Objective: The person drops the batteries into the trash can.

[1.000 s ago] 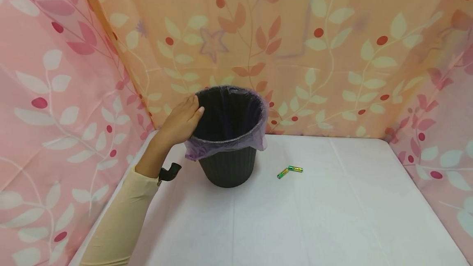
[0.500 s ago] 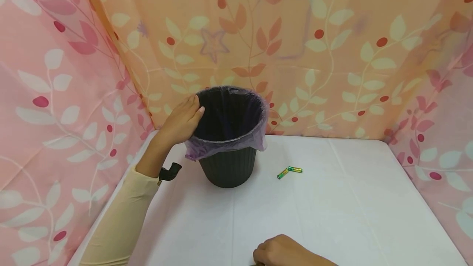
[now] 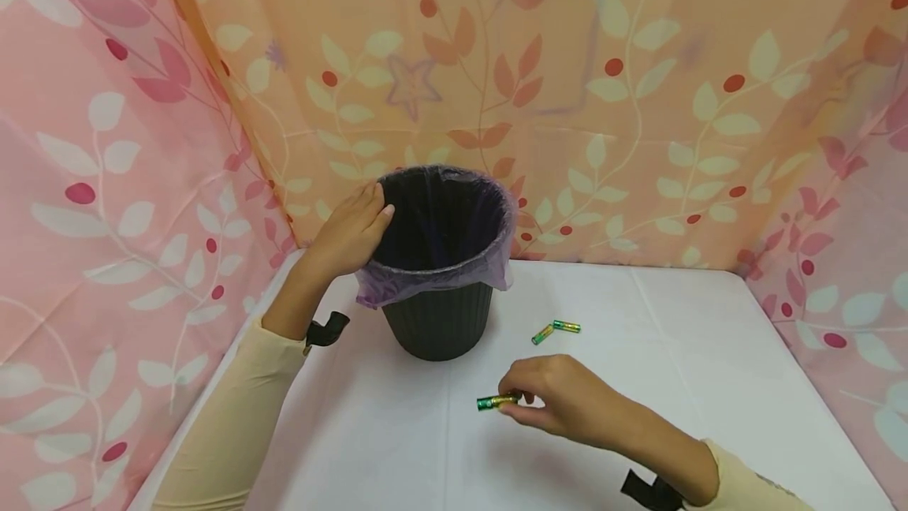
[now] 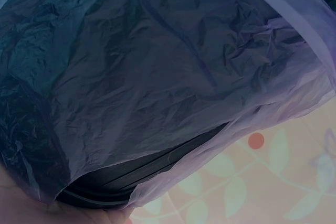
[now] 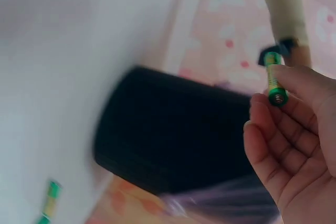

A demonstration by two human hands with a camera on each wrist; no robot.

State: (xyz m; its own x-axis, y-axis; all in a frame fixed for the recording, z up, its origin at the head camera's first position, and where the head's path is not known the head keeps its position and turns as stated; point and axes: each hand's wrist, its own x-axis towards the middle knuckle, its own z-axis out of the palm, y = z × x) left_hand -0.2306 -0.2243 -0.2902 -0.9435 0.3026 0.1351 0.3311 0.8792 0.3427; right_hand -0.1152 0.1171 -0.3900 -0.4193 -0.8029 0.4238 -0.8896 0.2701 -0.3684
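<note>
In the head view, a dark trash can (image 3: 436, 326) with a purple plastic liner (image 3: 471, 270) folded over its rim stands upright on the white table. My left hand (image 3: 347, 233) rests on the can's left rim, fingers fairly straight and the thumb tip at the opening. The left wrist view is filled mostly by the liner (image 4: 142, 82), with part of that hand at the lower left. Above the table in front of the can, my right hand (image 3: 567, 400) pinches a green and gold battery (image 3: 491, 402) between thumb and fingers. The right wrist view shows this battery (image 5: 275, 80) end-on.
Two similar batteries, one angled (image 3: 542, 333) and one nearly level (image 3: 567, 326), lie end to end right of the can on the white table (image 3: 674, 385). Leaf-patterned cloth walls (image 3: 638, 180) close off the back and both sides.
My right hand has come into view from the bottom edge and moved up toward the can, bringing a battery. The left hand and the trash can have stayed put.
</note>
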